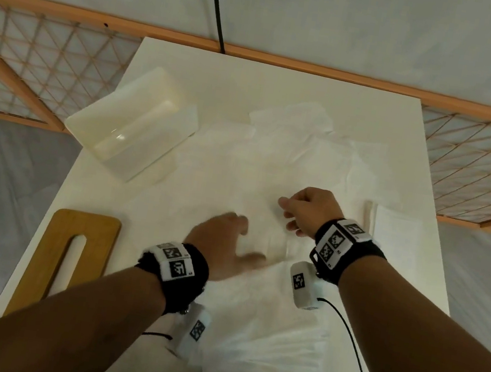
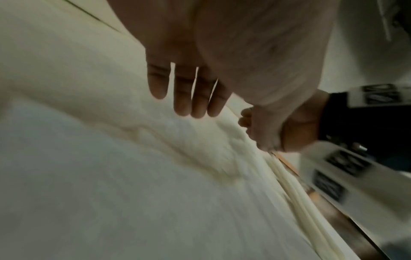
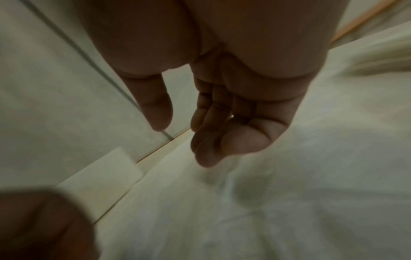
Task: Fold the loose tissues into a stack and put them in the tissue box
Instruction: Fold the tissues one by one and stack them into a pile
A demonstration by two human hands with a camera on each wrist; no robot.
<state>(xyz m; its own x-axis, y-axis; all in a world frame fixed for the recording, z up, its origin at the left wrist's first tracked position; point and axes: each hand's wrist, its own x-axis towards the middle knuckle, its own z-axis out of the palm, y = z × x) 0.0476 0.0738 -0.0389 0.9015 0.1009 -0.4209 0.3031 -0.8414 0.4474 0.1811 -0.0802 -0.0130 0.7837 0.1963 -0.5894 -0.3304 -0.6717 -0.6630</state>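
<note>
While tissues (image 1: 273,164) cover the table (image 1: 168,54) edge to edge, both hands hover empty, fingers relaxed.

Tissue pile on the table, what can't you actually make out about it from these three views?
- Count of loose tissues: head view, white on white table, edges blur together.
- Whether the left hand touches them: motion blur.
- What the right hand pinches, if anything: right wrist view too dark.
- Tissue box contents: translucent wall, unclear.
</note>
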